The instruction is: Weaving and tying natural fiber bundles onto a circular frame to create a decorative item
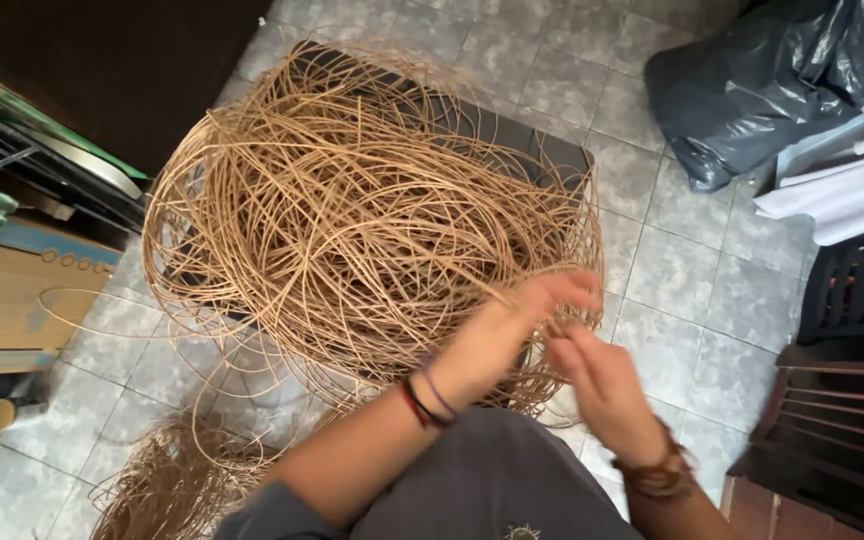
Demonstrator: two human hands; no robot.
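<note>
The big tangle of rattan strands (352,220) lies on the tiled floor (692,260), heaped over a dark flat board (512,135) whose corner shows at two o'clock of the heap. My left hand (512,325) sits at the heap's five o'clock edge, fingers stretched toward the strands there; the motion blur keeps me from telling whether it grips any. My right hand (602,385) is just at four o'clock of the left, fingers loosely curled, thin strands crossing it, and I cannot tell if it holds one. A smaller bundle of strands (177,480) lies at seven o'clock of the heap. A dark plastic bag (752,90) rests well apart at two o'clock, and a slatted dark wooden piece (842,380) stands at three o'clock of my hands.
</note>
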